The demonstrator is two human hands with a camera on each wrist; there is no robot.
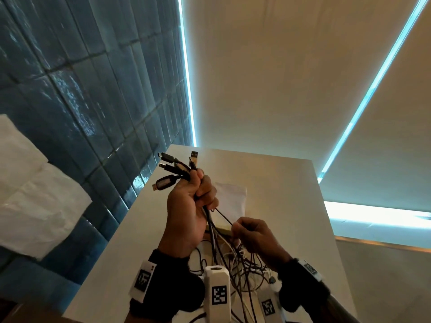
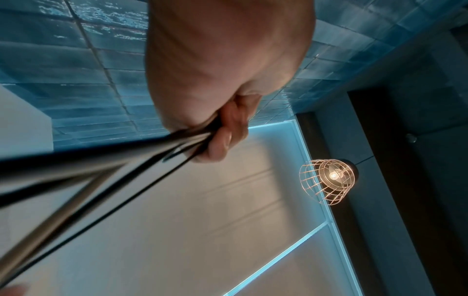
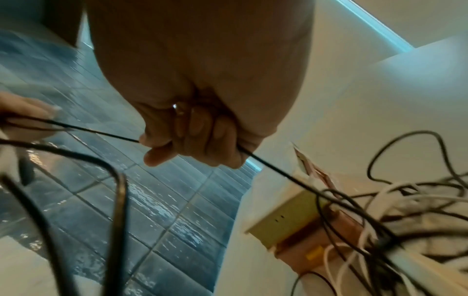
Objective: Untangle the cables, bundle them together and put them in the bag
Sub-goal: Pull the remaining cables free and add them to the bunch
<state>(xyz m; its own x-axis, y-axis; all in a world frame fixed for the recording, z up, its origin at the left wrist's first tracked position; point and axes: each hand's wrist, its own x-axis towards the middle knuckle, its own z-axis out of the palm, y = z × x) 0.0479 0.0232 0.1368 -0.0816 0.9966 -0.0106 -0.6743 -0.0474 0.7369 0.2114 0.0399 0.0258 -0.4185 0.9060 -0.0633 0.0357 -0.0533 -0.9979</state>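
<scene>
My left hand (image 1: 198, 194) is raised over the table and grips a bunch of cables near their ends; several black USB plugs (image 1: 173, 170) fan out above the fist. In the left wrist view the fingers (image 2: 222, 140) are curled round the dark cords (image 2: 126, 160). Lower and to the right, my right hand (image 1: 235, 227) pinches one thin black cable (image 1: 224, 216) that runs up to the left fist. The right wrist view shows that thin cable (image 3: 101, 132) passing through the curled fingers (image 3: 187, 138). A tangle of black and white cables (image 1: 235, 259) lies on the table below. A white bag (image 1: 233, 199) lies flat behind the hands.
The white table (image 1: 291, 194) stands against a blue tiled wall (image 1: 81, 101). A small yellowish box (image 3: 286, 216) sits on the table beside the tangle. White paper sheets (image 1: 35, 194) hang at the left. A wire-cage lamp (image 2: 329, 180) hangs overhead.
</scene>
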